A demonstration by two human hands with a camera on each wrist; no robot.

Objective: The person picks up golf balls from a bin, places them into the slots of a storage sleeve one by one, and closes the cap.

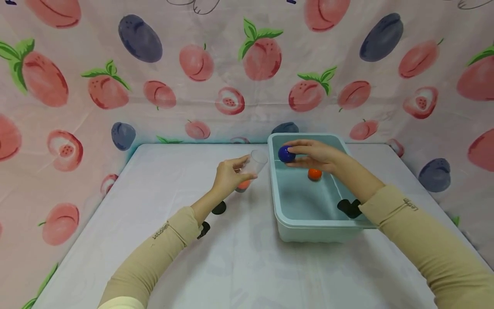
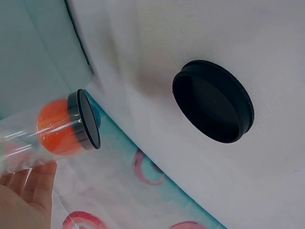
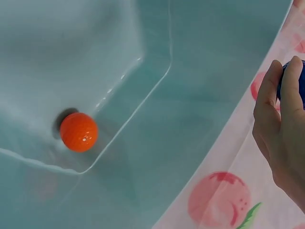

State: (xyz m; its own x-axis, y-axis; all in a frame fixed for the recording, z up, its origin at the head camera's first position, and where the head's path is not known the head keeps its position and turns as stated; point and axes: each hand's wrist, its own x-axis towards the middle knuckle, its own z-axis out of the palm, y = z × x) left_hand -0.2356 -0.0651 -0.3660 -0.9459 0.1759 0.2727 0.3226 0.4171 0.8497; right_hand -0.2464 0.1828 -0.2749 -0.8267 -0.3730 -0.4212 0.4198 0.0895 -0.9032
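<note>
My left hand (image 1: 229, 174) grips a clear plastic tube (image 1: 257, 159), tilted with its open mouth toward the bin. An orange ball (image 2: 58, 126) sits inside the tube's lower end, against a black cap (image 2: 86, 119). Over the left part of the pale blue bin (image 1: 283, 222), my right hand (image 1: 314, 155) holds a blue ball (image 1: 286, 154) between thumb and fingertips. The blue ball is close to the tube's mouth. A second orange ball (image 3: 78, 132) rests on the bin's floor, below the right hand.
A round black lid (image 2: 214, 102) lies on the white tabletop (image 1: 247, 266) below my left wrist. The bin stands right of centre, its walls rising around the loose ball. Behind the table hangs a fruit-print cloth (image 1: 154, 120).
</note>
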